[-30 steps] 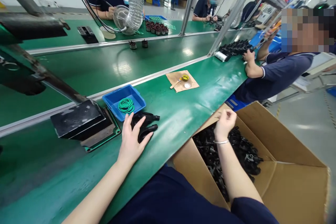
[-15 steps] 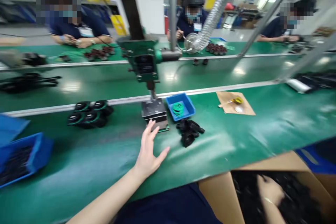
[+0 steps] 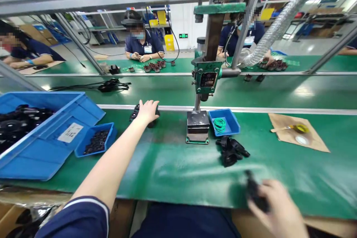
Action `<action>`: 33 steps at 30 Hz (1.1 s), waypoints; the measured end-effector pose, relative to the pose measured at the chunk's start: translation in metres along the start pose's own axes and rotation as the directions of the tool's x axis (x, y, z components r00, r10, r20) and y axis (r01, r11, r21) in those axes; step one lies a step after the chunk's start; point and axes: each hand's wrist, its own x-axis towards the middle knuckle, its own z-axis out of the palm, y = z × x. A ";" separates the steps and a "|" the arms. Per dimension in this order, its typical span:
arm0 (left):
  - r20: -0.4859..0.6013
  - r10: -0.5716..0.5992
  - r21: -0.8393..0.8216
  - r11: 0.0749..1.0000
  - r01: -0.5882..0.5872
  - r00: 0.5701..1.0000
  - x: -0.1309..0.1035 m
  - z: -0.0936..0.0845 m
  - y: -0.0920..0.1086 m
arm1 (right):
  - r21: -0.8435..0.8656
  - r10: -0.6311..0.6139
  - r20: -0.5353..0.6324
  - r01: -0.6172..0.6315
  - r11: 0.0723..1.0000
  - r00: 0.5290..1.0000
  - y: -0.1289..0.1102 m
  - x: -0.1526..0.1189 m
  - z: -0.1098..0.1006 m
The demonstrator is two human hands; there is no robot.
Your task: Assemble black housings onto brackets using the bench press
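A worker at a green conveyor bench (image 3: 173, 171) stretches the left hand (image 3: 147, 111) out over a cluster of black round parts (image 3: 137, 112) near the rail, fingers curled down on them. The right hand (image 3: 275, 208), blurred at the near edge, is closed around a black plastic part (image 3: 254, 193). A few similar black pieces (image 3: 231, 150) lie loose beside the small hand press (image 3: 198, 126), apparently unworked, suggesting the job is at an early stage. A small blue tray of green rings (image 3: 224, 122) sits just right of the press; blue bins (image 3: 69, 119) of dark parts stand at left. Co-workers sit across the line under metal framing.
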 end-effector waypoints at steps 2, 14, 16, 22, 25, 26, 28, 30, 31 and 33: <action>0.034 0.029 -0.008 1.000 -0.028 0.999 0.008 0.001 -0.002 | -0.014 -0.149 0.149 0.152 0.988 0.978 -0.035 0.018 0.011; 0.086 0.251 -0.050 0.968 -0.248 0.964 -0.024 -0.010 0.024 | -0.259 -0.032 0.205 0.086 0.962 0.978 -0.031 0.045 0.024; 0.078 0.330 -0.190 0.931 -0.311 0.941 -0.058 -0.011 0.041 | -0.178 -0.048 0.211 0.087 0.980 0.976 -0.034 0.040 0.022; 0.024 0.350 -0.695 0.679 -0.236 0.936 -0.153 0.004 0.111 | 0.078 -0.041 0.257 0.022 0.997 0.966 -0.032 0.052 0.029; 0.006 0.287 -0.832 0.533 -0.154 0.958 -0.171 0.020 0.139 | 0.081 -0.049 0.229 0.031 0.996 0.972 -0.027 0.064 0.037; 0.009 0.253 -0.864 0.488 -0.119 0.968 -0.174 0.024 0.145 | 0.096 -0.055 0.214 0.035 0.995 0.975 -0.025 0.067 0.039; 0.048 0.183 -0.916 0.399 -0.030 0.982 -0.177 0.031 0.152 | 0.157 -0.064 0.226 0.029 0.987 0.972 -0.020 0.072 0.041; 0.112 0.137 -0.950 0.305 0.066 0.984 -0.179 0.035 0.153 | 0.230 -0.051 0.240 -0.006 0.973 0.969 -0.017 0.081 0.036; 0.140 0.123 -0.959 0.263 0.104 0.982 -0.180 0.036 0.153 | 0.259 -0.029 0.233 -0.033 0.965 0.972 -0.018 0.088 0.031; 0.171 0.112 -0.968 0.205 0.146 0.979 -0.181 0.037 0.152 | 0.296 0.041 0.192 -0.098 0.950 0.981 -0.026 0.105 0.022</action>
